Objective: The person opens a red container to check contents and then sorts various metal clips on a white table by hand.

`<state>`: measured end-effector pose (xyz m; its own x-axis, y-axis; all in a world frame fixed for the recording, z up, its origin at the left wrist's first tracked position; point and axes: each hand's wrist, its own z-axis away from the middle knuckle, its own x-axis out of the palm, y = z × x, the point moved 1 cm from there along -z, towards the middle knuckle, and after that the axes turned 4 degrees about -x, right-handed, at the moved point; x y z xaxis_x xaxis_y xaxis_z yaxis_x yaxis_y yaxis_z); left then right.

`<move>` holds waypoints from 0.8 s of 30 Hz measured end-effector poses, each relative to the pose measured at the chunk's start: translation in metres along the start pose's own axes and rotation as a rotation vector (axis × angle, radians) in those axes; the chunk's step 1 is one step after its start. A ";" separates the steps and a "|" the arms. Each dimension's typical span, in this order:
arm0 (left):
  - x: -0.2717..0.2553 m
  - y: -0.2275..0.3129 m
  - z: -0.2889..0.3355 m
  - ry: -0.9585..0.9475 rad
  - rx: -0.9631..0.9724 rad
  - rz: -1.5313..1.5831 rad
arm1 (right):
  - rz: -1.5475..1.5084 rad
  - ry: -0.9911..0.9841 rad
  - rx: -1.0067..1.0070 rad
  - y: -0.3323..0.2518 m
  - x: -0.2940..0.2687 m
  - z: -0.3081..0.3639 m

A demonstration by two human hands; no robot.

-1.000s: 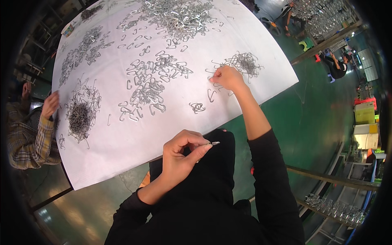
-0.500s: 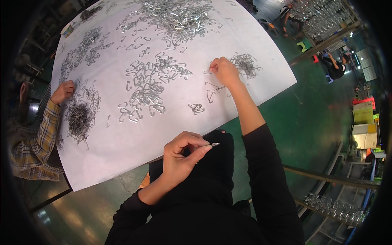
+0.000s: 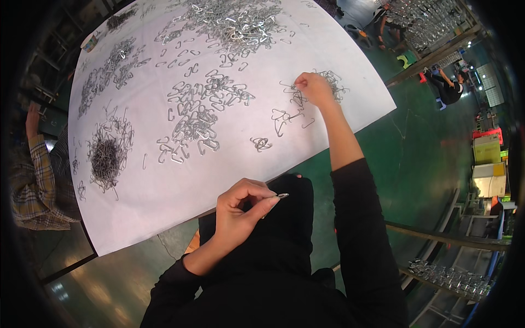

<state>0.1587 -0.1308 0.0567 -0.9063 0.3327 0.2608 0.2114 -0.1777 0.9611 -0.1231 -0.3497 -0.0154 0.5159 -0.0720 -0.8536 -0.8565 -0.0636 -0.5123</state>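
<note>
My left hand (image 3: 238,210) is closed above my lap, just off the table's near edge. Thumb and forefinger pinch a small shiny metal clip (image 3: 283,195), shaped like a carabiner and partly covered by the fingers. Over the right part of the table, my right hand (image 3: 314,87) has its fingertips pinched together. A thin bent wire (image 3: 285,84) sticks out to the left of those fingertips. Just beyond and under that hand lies a pile of thin wire pieces (image 3: 334,82). Several loose wire hooks (image 3: 281,117) lie nearer to me.
Carabiner-shaped metal clips (image 3: 197,123) are strewn over the white tabletop (image 3: 262,175), with a big heap (image 3: 235,27) farther back. A dark wire pile (image 3: 106,156) lies at left. A co-worker in a plaid sleeve (image 3: 41,164) sits there. Shelving stands at right.
My right hand has moved slightly right and away from me, the thin bent wire shifting with it. My left hand barely moved. The co-worker's hand has withdrawn left from the dark wire pile.
</note>
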 end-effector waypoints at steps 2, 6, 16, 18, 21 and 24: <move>0.002 0.001 0.000 -0.008 0.005 0.007 | 0.018 -0.022 0.061 -0.005 0.006 -0.007; 0.005 0.001 0.000 -0.009 0.009 -0.009 | 0.269 -0.050 -0.098 -0.021 0.027 -0.013; 0.002 -0.014 -0.002 0.022 0.011 0.015 | -1.376 -0.375 0.423 -0.036 0.001 0.066; 0.004 -0.015 -0.003 0.027 0.003 0.011 | -1.452 -0.341 0.448 -0.052 -0.014 0.098; 0.006 -0.019 -0.005 0.032 -0.006 0.016 | -1.494 -0.246 0.353 -0.084 -0.037 0.147; 0.006 -0.018 -0.003 0.081 0.012 -0.002 | -1.493 -0.157 0.322 -0.121 -0.051 0.183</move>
<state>0.1487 -0.1281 0.0406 -0.9333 0.2565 0.2513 0.2134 -0.1664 0.9627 -0.0487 -0.1558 0.0728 0.8919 -0.0363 0.4509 0.4463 0.2332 -0.8640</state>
